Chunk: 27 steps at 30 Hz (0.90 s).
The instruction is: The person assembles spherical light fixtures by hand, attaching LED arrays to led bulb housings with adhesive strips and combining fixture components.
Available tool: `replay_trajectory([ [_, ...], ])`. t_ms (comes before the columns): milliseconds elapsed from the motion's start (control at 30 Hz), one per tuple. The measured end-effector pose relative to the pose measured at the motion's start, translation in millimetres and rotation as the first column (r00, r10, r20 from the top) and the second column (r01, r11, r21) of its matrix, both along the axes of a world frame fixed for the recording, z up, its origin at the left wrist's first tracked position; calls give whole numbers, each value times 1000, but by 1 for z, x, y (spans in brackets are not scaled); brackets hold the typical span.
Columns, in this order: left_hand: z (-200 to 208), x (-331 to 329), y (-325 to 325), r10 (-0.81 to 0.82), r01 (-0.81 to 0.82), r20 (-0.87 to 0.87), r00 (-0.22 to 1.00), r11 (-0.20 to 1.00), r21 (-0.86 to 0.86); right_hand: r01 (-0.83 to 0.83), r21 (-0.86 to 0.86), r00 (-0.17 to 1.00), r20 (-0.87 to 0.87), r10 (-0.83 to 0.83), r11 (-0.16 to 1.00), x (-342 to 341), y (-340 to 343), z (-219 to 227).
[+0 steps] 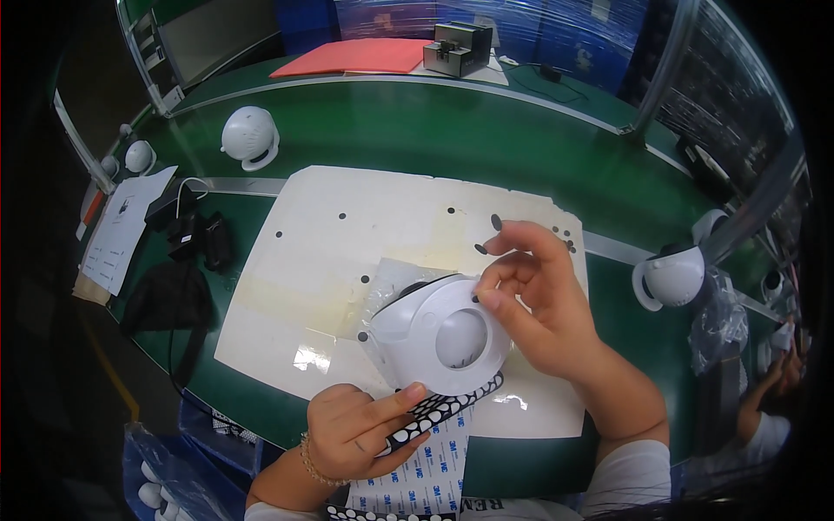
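Observation:
A white rounded device (404, 334) with a ring-shaped base (423, 347) lies tilted on the white board, base facing up, partly on clear plastic wrap (372, 306). My left hand (354, 434) is closed on a black sheet with white round cut-outs (434, 418); its index finger touches the ring's near edge. My right hand (540, 291) is at the ring's right side, thumb and a finger pinched by a small black round pad (475, 300) at the rim. Two more black pads (496, 222) sit on its raised fingertips.
Several black pads (364, 337) are scattered on the white board (304, 278). Other white devices stand left (249, 135) and right (676, 276). Black adapters (184, 236) and a paper sheet (129, 227) lie left. A metal box (458, 49) stands at the back. Another person's hand (786, 373) shows far right.

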State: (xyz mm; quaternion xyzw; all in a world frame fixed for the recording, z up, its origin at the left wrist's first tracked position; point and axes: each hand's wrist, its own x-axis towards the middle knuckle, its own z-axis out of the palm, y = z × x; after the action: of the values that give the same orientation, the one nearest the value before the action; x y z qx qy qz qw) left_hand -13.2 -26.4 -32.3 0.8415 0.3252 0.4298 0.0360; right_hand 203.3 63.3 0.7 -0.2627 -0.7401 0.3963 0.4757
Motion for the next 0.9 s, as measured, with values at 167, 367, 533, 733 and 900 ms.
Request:
replay_trajectory([
  [167, 0, 1, 2, -2, 2, -11, 1000, 1000, 15, 103, 230, 992, 51, -118, 968, -2, -5, -8],
  [367, -2, -1, 3, -21, 21, 21, 1000, 1000, 9, 47, 585, 859, 390, -332, 810, 2, -18, 27],
  [533, 0, -1, 2, -29, 29, 61, 998, 1000, 0, 105, 453, 963, 174, -204, 885, -4, -12, 22],
  [733, 2, -3, 3, -33, 34, 11, 999, 999, -31, -56, 198, 980, 197, 16, 978, -26, -6, 12],
  [900, 0, -4, 1, -10, 10, 13, 1000, 1000, -28, -80, 127, 973, 226, 50, 989, -29, -6, 11],
])
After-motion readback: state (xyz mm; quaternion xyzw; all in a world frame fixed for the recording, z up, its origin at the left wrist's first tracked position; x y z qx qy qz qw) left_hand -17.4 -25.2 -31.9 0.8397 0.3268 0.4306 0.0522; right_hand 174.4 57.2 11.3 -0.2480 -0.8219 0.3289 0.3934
